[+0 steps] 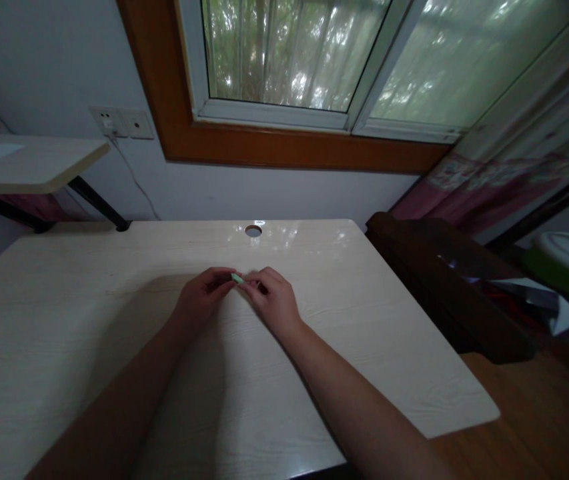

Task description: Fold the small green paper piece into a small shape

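Observation:
A small pale green piece [237, 278] is pinched between my two hands above the desk [364, 333]; it is too small to tell its kind. My left hand [204, 292] is closed, thumb and fingertips on the piece's left end. From the other side, my right hand [273, 300] is closed too, its thumb and fingertips meeting at the right end of the piece. Fingers cover part of it. Both forearms reach in from the bottom of the view.
Near the desk's back edge is a round cable hole [253, 231]. A raised shelf [39, 163] stands at the left. Behind are a wall socket [121, 123] with a cable and a window [284, 60]. Dark wooden furniture [439, 287] borders the right, with a green container [564, 263].

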Tool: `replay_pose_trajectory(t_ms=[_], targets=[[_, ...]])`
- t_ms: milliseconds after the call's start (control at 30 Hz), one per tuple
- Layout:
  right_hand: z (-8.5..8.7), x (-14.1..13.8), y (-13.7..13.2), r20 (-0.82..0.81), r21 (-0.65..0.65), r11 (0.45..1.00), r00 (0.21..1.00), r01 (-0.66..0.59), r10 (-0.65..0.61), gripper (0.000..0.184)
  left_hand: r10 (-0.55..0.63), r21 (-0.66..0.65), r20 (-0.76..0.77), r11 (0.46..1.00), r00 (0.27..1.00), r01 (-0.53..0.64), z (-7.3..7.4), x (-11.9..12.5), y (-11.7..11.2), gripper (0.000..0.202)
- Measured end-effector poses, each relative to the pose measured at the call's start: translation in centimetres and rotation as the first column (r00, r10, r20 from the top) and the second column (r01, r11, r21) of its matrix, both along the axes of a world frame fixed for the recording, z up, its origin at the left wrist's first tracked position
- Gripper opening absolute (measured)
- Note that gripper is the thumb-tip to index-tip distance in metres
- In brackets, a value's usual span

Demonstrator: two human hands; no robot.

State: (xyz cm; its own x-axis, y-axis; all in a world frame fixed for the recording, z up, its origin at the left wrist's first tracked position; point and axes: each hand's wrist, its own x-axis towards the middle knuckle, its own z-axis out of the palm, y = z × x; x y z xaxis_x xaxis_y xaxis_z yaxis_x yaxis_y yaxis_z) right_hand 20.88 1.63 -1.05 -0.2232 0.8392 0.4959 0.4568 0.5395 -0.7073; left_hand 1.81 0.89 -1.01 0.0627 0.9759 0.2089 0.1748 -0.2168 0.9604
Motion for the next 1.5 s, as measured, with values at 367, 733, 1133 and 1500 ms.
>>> replay_pose_trajectory(t_ms=[367,733,1133,1500], targets=[[0.4,-0.1,-0.3,0.048,0.015,0.998,0.997,-0.053,0.052,0.014,0.0,-0.01,-0.069,1.0,0.998,-0.001,-0.1,-0.3,0.1,0.038],[0.3,-0.2,-0.5,0.119,0.085,0.996,0.993,-0.004,-0.006,0.016,-0.049,0.043,-0.205,0.997,0.977,0.059,-0.4,-0.3,0.1,0.036],[0.2,0.3,0.2,0.039,0.167,0.982,0.996,-0.087,0.081,0.011,0.099,0.267,-0.256,0.963,0.962,-0.028,-0.1,0.2,0.1,0.011],[0.6,0.8,0.4,0.001,0.245,0.965,0.995,-0.097,0.099,0.012,0.256,0.556,-0.366,0.831,0.895,-0.01,0.3,-0.1,0.0,0.007]])
